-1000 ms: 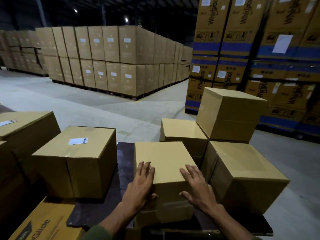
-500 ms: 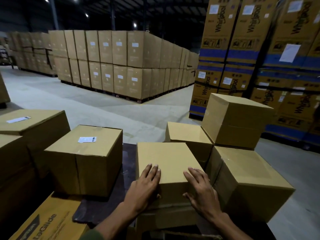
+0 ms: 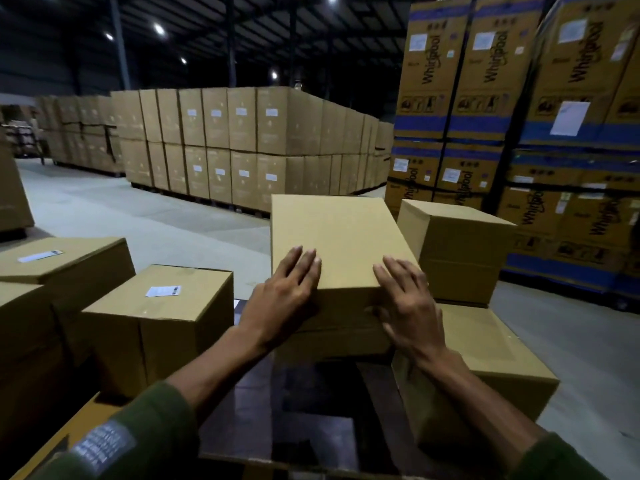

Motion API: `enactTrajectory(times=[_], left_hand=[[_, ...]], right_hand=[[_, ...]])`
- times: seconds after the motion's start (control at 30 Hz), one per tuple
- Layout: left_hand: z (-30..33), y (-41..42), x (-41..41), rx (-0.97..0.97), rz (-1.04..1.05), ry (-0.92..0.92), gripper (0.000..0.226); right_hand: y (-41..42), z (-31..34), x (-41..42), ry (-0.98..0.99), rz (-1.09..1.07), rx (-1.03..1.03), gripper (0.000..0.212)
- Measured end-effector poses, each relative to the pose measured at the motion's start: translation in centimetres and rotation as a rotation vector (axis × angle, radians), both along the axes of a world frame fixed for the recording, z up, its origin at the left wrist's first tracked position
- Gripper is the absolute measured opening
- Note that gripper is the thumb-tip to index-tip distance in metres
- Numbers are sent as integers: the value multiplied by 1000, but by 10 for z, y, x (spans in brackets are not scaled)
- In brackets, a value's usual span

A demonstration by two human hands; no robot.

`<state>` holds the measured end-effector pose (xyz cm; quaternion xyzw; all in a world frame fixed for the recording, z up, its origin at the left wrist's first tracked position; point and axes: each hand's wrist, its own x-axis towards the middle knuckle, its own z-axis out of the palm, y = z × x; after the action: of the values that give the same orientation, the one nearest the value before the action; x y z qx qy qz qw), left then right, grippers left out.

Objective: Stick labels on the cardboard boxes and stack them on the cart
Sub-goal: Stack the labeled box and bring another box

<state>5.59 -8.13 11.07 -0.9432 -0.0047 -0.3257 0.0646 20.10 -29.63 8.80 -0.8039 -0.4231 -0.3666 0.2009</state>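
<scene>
Plain cardboard box (image 3: 341,244) at frame centre, raised and tipped, near edge low, far edge high; no label visible on its top. Held at the near corners: left hand (image 3: 287,299) at 9 o'clock of the box, fingers flat on the top face, thumb hidden under the edge; right hand (image 3: 408,303) at 3 o'clock, fingers spread over the corner, thumb on the front face. Both gripping, not clenched.

Probably light to moderate, judging by the lift from one end alone. Stiff walls, smooth and slightly slippery skin. Better purchase likely lower down, palms on opposite sides or fingers under the bottom edge.

At 3 o'clock, just beside, an unlabelled box (image 3: 460,251) atop a larger one (image 3: 491,362). At 8 o'clock, a labelled box (image 3: 156,327) with white sticker (image 3: 162,291); farther at 9 o'clock another labelled box (image 3: 65,261). Below, at 6 o'clock, a dark flat surface (image 3: 311,427), possibly the cart. Beyond, at 12 o'clock, pallet stacks of cartons (image 3: 242,147).
</scene>
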Motion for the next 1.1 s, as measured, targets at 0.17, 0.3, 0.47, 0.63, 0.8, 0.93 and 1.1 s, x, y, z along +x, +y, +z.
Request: enactTrajectory(times=[0.17, 0.3, 0.47, 0.63, 0.8, 0.93, 1.1], left_hand=[[32, -10, 28, -8, 16, -37, 83], [49, -1, 58, -11, 23, -34, 84], [58, 24, 112, -18, 18, -24, 82], [57, 54, 175, -15, -28, 28, 79], [53, 71, 222, -15, -71, 55, 80], [52, 79, 250, -19, -97, 63, 81], [48, 86, 275, -30, -90, 69, 81]], right_hand=[[-10, 41, 29, -60, -6, -7, 81], [-2, 59, 55, -80, -29, -14, 80], [23, 63, 97, -63, -93, 17, 81], [41, 57, 143, -46, -175, 8, 81], [54, 52, 177, -29, -231, 4, 79], [60, 54, 199, -8, -247, -3, 80], [68, 53, 224, 34, -248, -26, 81]])
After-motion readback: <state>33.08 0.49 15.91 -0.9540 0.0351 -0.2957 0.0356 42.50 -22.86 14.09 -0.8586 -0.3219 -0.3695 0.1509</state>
